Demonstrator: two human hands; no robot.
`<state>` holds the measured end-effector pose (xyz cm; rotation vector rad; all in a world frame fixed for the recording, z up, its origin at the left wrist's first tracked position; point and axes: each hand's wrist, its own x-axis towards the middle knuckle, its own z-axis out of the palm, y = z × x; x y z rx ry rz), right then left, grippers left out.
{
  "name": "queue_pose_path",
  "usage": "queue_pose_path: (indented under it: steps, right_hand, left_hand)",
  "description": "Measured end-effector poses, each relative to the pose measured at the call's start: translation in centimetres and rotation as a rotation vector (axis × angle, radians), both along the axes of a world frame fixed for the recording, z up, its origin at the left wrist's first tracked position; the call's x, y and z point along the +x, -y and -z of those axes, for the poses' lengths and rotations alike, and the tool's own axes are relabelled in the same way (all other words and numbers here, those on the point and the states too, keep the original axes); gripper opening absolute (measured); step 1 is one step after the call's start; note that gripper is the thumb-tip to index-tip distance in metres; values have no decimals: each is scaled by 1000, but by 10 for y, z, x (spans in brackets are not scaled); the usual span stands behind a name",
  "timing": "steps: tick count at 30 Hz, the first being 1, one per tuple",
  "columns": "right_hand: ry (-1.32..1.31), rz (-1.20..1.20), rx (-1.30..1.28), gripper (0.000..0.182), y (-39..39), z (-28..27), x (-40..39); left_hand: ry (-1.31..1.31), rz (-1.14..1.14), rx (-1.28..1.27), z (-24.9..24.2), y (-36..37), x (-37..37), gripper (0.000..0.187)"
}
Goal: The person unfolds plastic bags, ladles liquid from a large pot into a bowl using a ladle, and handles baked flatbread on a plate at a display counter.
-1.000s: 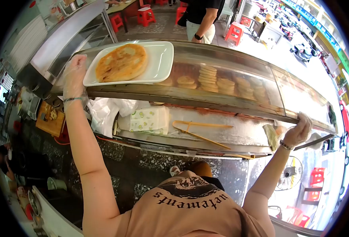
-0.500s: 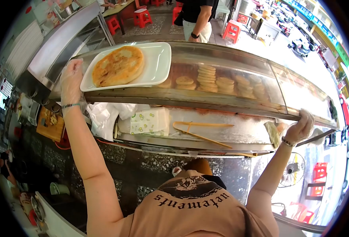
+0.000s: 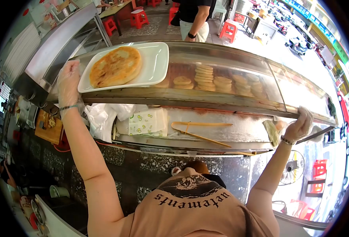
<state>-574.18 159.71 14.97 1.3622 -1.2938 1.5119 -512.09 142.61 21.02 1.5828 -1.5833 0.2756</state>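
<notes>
My left hand [image 3: 69, 81], in a clear plastic glove, is curled over the left end of the glass display case [image 3: 222, 103], close beside a white rectangular plate [image 3: 155, 59]. A large browned flatbread [image 3: 116, 66] lies on that plate, which rests on top of the case. Far to the right, my gloved right hand [image 3: 300, 125] is closed around the case's lower front edge. Behind the glass stand several stacks of round flatbreads [image 3: 204, 78]. Below, wooden tongs [image 3: 200, 133] lie spread on the metal counter, to the right of a green-patterned paper bag [image 3: 147, 122].
White plastic bags [image 3: 101, 118] hang at the counter's left. A wooden cutting board [image 3: 48, 125] sits further left. Across the case stands a person in a black top [image 3: 196, 19]. Red stools [image 3: 139, 19] are beyond, and a fan [image 3: 292, 166] is at lower right.
The whole view has shifted slightly to the left. Both hands, the plate and the flatbread keep the same places relative to the case.
</notes>
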Motion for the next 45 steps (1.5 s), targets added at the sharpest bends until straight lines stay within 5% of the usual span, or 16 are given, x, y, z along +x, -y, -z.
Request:
queue_pose_path:
  steps: [24, 29, 37, 45]
  right_hand:
    - [14, 17, 19, 19, 1, 2, -5]
    - [-33, 267, 89, 21, -3, 2, -7]
    - [49, 27, -18, 21, 0, 4, -6]
    - [9, 23, -2, 22, -2, 7, -13]
  left_hand:
    - [-32, 3, 55, -6, -7, -7, 30]
    - [26, 15, 107, -1, 11, 19, 30]
    - [-391, 131, 185, -7, -8, -8, 36]
    - [-325, 153, 202, -4, -1, 4, 34]
